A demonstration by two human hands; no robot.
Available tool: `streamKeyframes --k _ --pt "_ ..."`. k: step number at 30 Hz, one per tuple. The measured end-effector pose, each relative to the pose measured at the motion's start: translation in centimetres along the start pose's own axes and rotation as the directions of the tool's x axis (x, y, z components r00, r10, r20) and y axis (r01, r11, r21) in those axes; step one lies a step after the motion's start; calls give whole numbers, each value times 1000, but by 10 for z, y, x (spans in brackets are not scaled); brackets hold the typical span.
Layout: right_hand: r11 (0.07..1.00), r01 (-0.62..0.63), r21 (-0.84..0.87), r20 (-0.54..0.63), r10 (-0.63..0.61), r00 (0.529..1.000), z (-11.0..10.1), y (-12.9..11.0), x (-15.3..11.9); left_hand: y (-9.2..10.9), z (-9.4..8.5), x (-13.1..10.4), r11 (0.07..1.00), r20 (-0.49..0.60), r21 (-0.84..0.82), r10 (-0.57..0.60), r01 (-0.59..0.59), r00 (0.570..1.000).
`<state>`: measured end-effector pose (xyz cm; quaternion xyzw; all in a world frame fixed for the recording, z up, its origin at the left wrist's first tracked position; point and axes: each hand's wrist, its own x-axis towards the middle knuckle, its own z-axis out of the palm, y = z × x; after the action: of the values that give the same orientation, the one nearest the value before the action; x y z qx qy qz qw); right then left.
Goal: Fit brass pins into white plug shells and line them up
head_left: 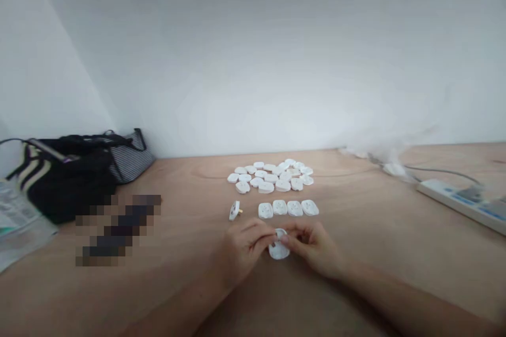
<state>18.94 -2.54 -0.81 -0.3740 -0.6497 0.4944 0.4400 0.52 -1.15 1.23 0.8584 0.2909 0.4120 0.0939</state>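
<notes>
A white plastic piece [279, 251] is held between both hands near the table's front. My left hand [247, 245] pinches its left side, and my right hand [312, 247] grips its upper right with thumb and fingers. Behind the hands lie several similar white pieces [294, 208] in a row. To the left of that row, a white plug piece [234, 210] stands on edge with a brass-coloured pin pointing right. Farther back, many white pieces [266, 187] form a loose cluster.
On the left of the wooden table [190, 284] are a black bag [75, 179], a striped pouch [132, 158], a plastic bag [19, 221] and a blurred-out dark object [122, 229]. A power strip [462, 200] and clear plastic [379, 147] are on the right.
</notes>
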Motion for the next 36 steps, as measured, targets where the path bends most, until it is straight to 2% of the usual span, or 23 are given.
streamKeyframes --k 4,8,12,15,17,20,23,26,28,31,36 --pt "999 32 40 23 -33 999 -1 -6 0 -4 -1 -3 998 9 27 62 -62 998" --pt "997 31 73 5 -31 1000 -2 -9 -1 -3 -6 -2 999 35 37 -7 6 999" --pt "997 -2 83 -38 5 999 1 -2 0 -2 -6 2 1000 157 3 1 -2 988" --pt "996 3 93 -78 4 997 -3 6 4 -4 -4 2 1000 140 -12 -19 21 990" --pt "999 28 36 -110 -24 994 -14 11 8 -7 -4 0 997 94 -7 -73 74 993" --pt "962 28 -271 -153 -72 986 -35 16 11 -12 -5 -2 987 42 2 -160 160 986" --pt "866 64 -495 -37 -95 995 -47 15 9 -16 -5 -4 979 37 -1 -202 202 979" --pt "769 165 -618 102 -130 986 -42 7 6 -16 -4 -5 978 44 2 -210 210 977" --pt "713 189 -675 145 -123 982 -34 2 5 -16 -3 -6 978 57 4 -206 206 977" --pt "669 161 -725 134 -92 987 -26 -2 4 -14 -1 -7 981 77 9 -194 194 978" --pt "655 163 -738 132 -97 987 -22 0 3 -13 0 -8 985 78 27 -170 169 982"
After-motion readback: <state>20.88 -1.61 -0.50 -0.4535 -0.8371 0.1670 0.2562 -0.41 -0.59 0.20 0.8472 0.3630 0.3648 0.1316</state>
